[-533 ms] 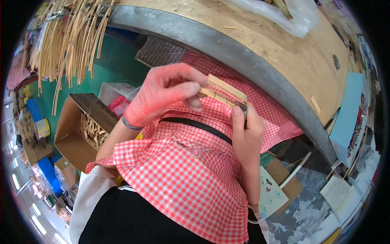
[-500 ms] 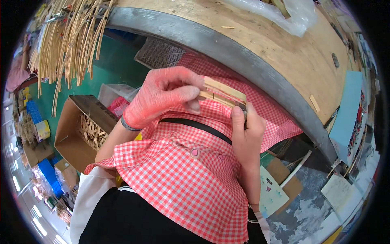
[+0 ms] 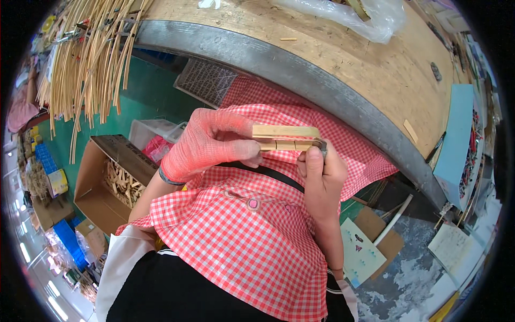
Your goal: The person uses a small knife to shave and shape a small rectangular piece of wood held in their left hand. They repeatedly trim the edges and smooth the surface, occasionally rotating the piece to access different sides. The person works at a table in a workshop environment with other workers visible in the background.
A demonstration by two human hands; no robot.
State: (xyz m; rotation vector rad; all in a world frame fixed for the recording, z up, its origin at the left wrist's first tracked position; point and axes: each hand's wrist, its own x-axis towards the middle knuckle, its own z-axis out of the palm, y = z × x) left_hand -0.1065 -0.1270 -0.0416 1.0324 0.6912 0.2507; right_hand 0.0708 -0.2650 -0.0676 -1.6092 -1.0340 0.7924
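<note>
Strip (image 3: 285, 132): bent, level between your hands, above your apron (image 3: 236, 231).
Left hand (image 3: 210, 142): gloved, thumb and fingers pinched on the strip's left end.
Right hand (image 3: 325, 174): bare, closed round the bent end.
Edge (image 3: 322, 84): curved metal, apart from both hands, open room between.
Table (image 3: 348, 70): pale wood, plastic (image 3: 375, 27) at the far side.
Floor (image 3: 153, 94): green at left, carton (image 3: 99, 199) beside your left forearm.
</note>
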